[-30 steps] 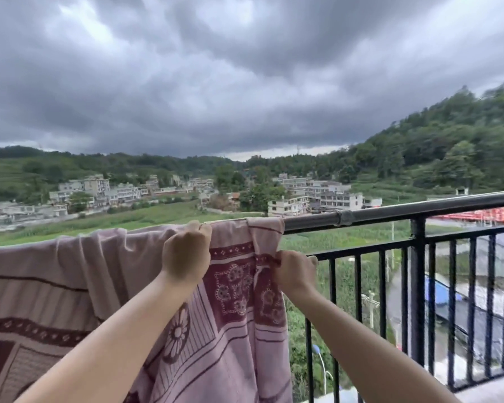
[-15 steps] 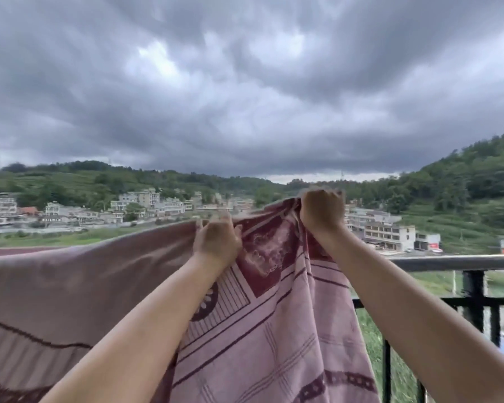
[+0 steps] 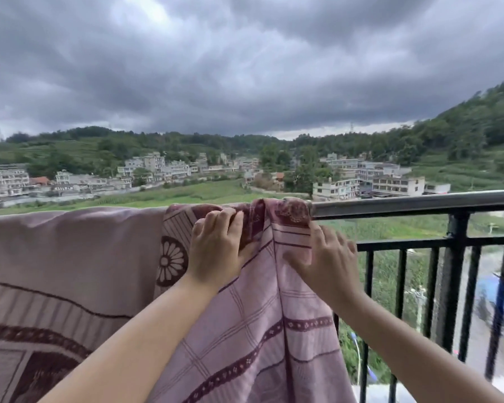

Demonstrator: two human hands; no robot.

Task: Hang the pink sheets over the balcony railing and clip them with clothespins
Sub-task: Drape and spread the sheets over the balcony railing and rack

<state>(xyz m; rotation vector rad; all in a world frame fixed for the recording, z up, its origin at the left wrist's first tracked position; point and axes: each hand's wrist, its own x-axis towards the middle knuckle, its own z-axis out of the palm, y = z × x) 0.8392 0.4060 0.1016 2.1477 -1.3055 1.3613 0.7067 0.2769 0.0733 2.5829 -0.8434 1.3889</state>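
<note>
Cloth is draped over the top bar of the balcony railing (image 3: 413, 202): the pink sheet (image 3: 70, 257) is hung across the left stretch of the bar, with its patterned end bunched into folds where the bare metal begins. The left hand (image 3: 216, 251) is laid on the sheet just below the bar, its fingers (image 3: 224, 219) curled and pressed into the gathered fabric near the top fold, though whether a fold is actually pinched under them cannot be told. The right hand (image 3: 323, 263) is set at the sheet's right edge, just below the bar, with the fingers partly spread and the edge apparently caught between thumb and fingers. No clothespins are seen, so the clipping is judged not yet begun; the step in hand is taken to be the spreading and squaring of the end. The sheet is judged soft, limp and fairly light, so it will sag and bunch wherever it is not supported, and it may slide on the smooth round bar if more weight is left on one side. Hold is best taken at the hem and corner, with the fabric drawn sideways along the bar until the folds are flattened. A dark, heavy sky is seen beyond, and wind could lift a loose end.
</note>
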